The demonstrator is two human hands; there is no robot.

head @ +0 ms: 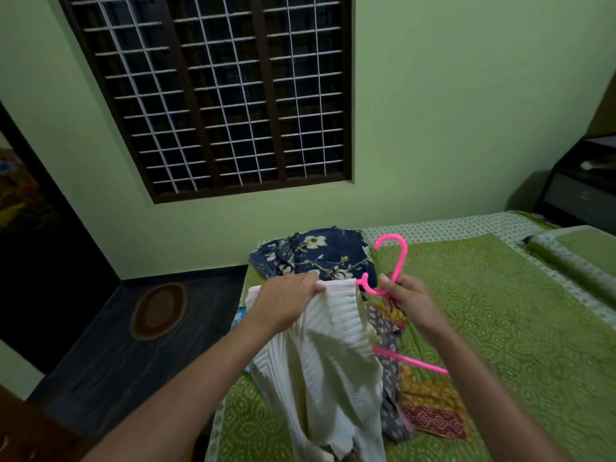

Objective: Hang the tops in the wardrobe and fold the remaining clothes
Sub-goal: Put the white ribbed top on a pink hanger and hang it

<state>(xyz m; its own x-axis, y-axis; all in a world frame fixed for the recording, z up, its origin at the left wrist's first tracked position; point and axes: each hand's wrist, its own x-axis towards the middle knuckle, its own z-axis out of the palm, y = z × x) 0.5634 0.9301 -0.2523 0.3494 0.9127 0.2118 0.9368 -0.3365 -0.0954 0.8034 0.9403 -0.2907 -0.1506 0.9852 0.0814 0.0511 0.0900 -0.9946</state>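
Head view, looking down over a green bed (500, 311): the left hand (286, 303) grips the top edge of a cream top (320, 355), held up above the bed; the right hand (408, 296) pinches a pink hanger (398, 261) at its neck, just beside the top (one arm shows below); the step looks like fitting the top; next, probably work the hanger into the neckline; a floral garment (316, 255) and patterned clothes (430, 405) wait on the bed.

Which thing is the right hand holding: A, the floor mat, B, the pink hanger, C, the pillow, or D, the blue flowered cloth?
B: the right hand grips the pink hanger just below its hook, while the left hand holds the white top.
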